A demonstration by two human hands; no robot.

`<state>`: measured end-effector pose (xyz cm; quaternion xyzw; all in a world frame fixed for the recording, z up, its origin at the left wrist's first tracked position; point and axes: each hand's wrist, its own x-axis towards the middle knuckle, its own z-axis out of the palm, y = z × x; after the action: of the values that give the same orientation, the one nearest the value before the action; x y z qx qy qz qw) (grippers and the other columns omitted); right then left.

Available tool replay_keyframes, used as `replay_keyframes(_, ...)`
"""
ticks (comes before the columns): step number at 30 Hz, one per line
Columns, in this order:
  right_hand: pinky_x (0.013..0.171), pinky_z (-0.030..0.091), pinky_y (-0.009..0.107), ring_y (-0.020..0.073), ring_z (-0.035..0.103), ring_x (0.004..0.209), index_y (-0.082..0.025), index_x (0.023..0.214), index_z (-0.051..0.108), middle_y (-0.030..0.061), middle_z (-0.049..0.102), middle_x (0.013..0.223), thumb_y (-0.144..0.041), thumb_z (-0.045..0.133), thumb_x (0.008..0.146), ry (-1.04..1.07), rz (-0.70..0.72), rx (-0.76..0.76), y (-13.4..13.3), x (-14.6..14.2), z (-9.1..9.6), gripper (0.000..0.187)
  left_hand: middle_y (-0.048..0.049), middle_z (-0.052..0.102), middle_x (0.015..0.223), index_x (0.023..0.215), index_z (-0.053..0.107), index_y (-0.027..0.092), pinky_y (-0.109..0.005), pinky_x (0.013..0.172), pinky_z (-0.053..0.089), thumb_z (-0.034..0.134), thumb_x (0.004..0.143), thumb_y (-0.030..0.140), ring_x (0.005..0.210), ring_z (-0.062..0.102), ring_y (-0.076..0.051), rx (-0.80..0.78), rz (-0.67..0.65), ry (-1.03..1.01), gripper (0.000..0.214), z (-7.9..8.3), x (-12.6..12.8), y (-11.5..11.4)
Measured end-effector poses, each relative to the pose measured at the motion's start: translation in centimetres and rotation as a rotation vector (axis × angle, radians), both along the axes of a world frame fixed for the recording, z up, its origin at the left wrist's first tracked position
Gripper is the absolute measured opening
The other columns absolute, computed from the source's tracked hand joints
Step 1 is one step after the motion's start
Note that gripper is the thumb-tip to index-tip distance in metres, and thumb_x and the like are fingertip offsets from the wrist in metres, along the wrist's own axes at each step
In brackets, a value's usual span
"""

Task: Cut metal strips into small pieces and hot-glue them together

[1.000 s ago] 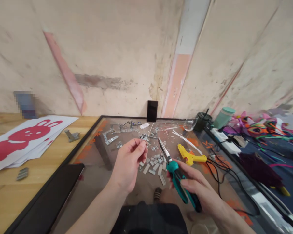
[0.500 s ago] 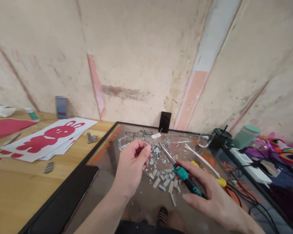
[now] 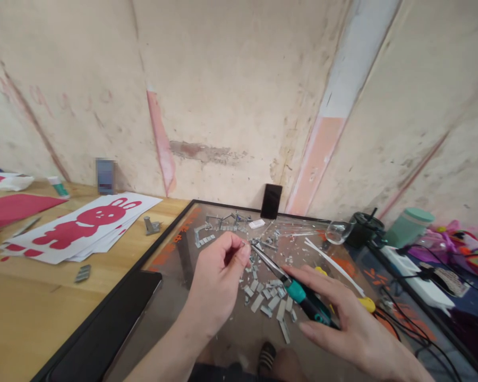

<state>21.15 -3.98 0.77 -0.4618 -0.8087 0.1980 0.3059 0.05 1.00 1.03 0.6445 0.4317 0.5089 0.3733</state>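
Observation:
My left hand [image 3: 222, 273] is closed in a pinch, thumb against forefinger, over the middle of a glass-topped table [image 3: 175, 289]. A tiny piece seems to sit at its fingertips, too small to make out. My right hand [image 3: 344, 315] is closed around needle-nose pliers [image 3: 297, 291] with a teal and black handle. Their slim metal tip points up and left and is close to the left fingertips; whether it touches the piece I cannot tell. Loose small metal strips [image 3: 269, 294] lie below the pliers. Behind my hands stand small structures built of metal strips [image 3: 225, 220].
A black phone [image 3: 271, 201] leans on the wall. On the right are a clear glass [image 3: 338, 232], a green cup [image 3: 408, 228], a power strip [image 3: 422, 284] and cables. Left, rabbit paper cutouts [image 3: 91, 223] lie on wood; a dark phone-like slab [image 3: 119, 318] lies nearer.
The pliers' tip has come down and left to the fingertips of my left hand. My left hand keeps its pinch. The whole view has shifted slightly.

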Motion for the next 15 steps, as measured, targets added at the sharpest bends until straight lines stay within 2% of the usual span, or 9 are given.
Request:
replay_keyframes(6,0.099,0.035,0.050,0.0310,0.044,0.122,-0.027,0.131,0.045,0.0078,0.051,0.132,-0.033,0.059,0.078,0.052,-0.020,-0.040,0.0,1.6,-1.1,0.056,0.0049,0.043,0.059,0.076,0.052,0.018,-0.022,0.052,0.031,0.047,0.084,0.033,0.055,0.037,-0.010,0.028,0.008,-0.019,0.018,0.0,-0.3,0.2)
replay_keyframes(11,0.099,0.036,0.047,0.0309,0.046,0.120,-0.025,0.129,0.049,0.0088,0.055,0.128,-0.025,0.062,0.073,-0.020,-0.038,-0.049,-0.2,0.5,-0.8,0.057,0.0048,0.043,0.060,0.077,0.054,0.018,-0.022,0.052,0.031,0.049,0.083,0.034,0.055,0.037,-0.009,0.000,-0.020,-0.089,0.018,-0.1,-0.2,0.4)
replay_keyframes(15,0.096,0.038,0.050,0.0331,0.043,0.122,-0.026,0.130,0.048,0.0097,0.052,0.130,-0.025,0.062,0.072,-0.104,-0.055,-0.078,-0.8,0.1,-0.7,0.060,0.0048,0.045,0.060,0.075,0.055,0.017,-0.022,0.052,0.031,0.051,0.082,0.033,0.055,0.037,-0.008,-0.011,-0.015,-0.113,0.017,-0.1,-0.1,0.4)
